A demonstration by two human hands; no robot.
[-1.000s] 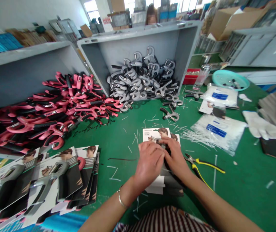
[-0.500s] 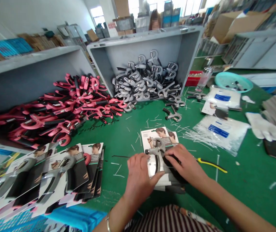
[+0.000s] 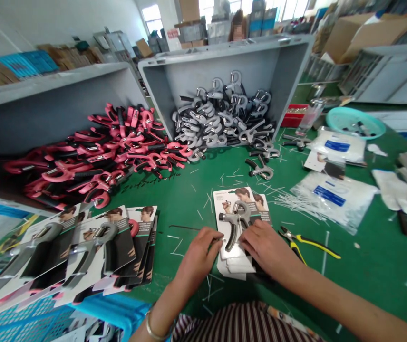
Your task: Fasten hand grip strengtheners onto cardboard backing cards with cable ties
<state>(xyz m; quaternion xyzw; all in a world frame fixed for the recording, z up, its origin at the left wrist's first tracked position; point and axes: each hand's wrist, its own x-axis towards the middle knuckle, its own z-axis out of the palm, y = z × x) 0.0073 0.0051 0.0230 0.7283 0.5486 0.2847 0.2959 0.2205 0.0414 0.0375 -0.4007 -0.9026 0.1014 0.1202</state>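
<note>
A grey hand grip strengthener (image 3: 231,232) lies on a printed backing card (image 3: 221,202), on top of a small stack of cards. My right hand (image 3: 266,244) is closed over the strengthener's right handle, hiding most of it. At the card's left edge, my left hand (image 3: 201,249) has its thumb and fingers pinched together; whatever they hold is too small to make out. A thin dark strip (image 3: 185,227) lies left of the card. Yellow-black cutting pliers (image 3: 317,242) rest just right of my right hand.
Pink strengtheners (image 3: 107,156) spill from a grey bin at left, grey ones (image 3: 218,118) from another bin behind. Carded strengtheners (image 3: 100,247) overlap at front left. White plastic ties (image 3: 299,206), a clear bag (image 3: 339,199) and a turquoise dish (image 3: 355,121) sit at right.
My left hand has drawn back from the strengthener to the card's left edge, its fingers now pinched. My right hand stays at the right handle. The whole view has shifted slightly.
</note>
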